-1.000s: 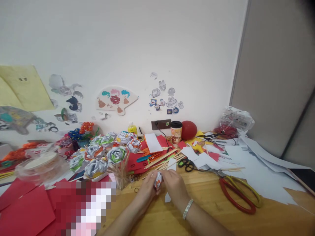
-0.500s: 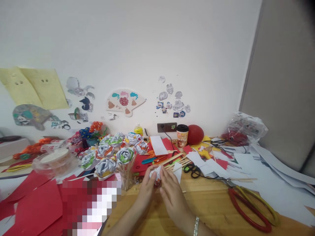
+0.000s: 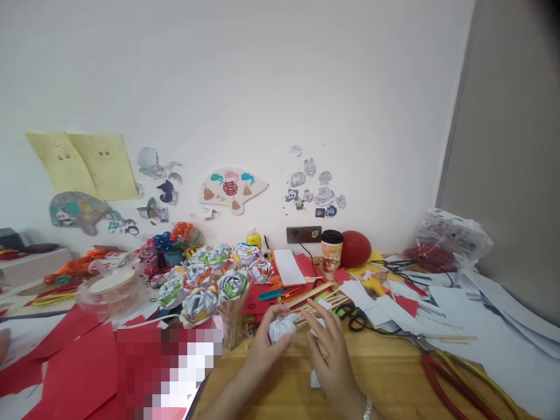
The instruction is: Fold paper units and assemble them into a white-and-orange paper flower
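My left hand [image 3: 265,349] is curled around a small folded paper flower [image 3: 282,328], white with a little colour, just above the wooden table [image 3: 394,385]. My right hand [image 3: 330,350] hovers beside it on the right, fingers spread and apart, touching nothing that I can see. A silver bracelet [image 3: 366,408] sits on the right wrist. To the left of my hands a bunch of finished paper roses on sticks [image 3: 210,286] stands upright. Loose wooden sticks [image 3: 312,294] lie just beyond my hands.
Black scissors [image 3: 354,315] and red and yellow rings [image 3: 464,379] lie to the right among white paper sheets [image 3: 490,309]. A paper cup [image 3: 331,251], a red balloon [image 3: 355,248] and a yellow bottle [image 3: 254,238] stand by the wall. Red paper [image 3: 70,361] covers the left.
My right hand has come off the paper flower and opened to the right of it. The left hand keeps hold. The view has shifted left and upward.
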### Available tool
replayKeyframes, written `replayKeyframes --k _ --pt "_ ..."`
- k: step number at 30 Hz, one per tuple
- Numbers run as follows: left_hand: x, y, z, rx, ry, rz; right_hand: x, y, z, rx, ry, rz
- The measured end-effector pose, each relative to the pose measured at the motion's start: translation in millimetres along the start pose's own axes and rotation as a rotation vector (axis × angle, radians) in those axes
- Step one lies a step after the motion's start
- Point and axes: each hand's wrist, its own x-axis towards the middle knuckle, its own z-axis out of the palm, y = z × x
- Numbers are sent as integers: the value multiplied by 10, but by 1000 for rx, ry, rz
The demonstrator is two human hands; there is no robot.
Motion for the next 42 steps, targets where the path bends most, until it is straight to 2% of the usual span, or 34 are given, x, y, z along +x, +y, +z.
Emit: replayKeyframes --k 4,6,10,13,18,21,24,27,30,31,34,37,42 --pt "-30 7 30 -54 -145 14 78 38 -38 138 -41 61" --pt "-22 -26 37 -67 -168 -14 106 39 -59 183 -51 68" --pt "32 -131 52 -122 -94 -69 116 39 -67 199 -5 112" --pt "62 -180 91 -144 -15 -38 88 26 -31 203 39 177" --pt "42 -143 120 47 61 -55 63 -20 -9 224 6 158" --pt "27 -112 83 70 13 -115 104 -10 -82 198 -81 70" --pt "12 -96 67 -52 -55 -198 153 32 -154 201 -165 -7" --pt "-24 -54 104 -160 -139 -282 176 61 -173 221 -175 -6" --pt "-42 21 139 -132 -201 -342 175 59 -162 243 -178 28" --pt "-35 43 138 -80 -168 -311 172 56 -158 246 -183 48" --pt "20 71 97 174 -102 -94 160 64 -145 227 -194 139" --pt "74 50 45 326 -107 -41 139 106 -113 199 -206 223" --pt "81 15 31 369 -108 -35 104 211 -16 237 -203 403"
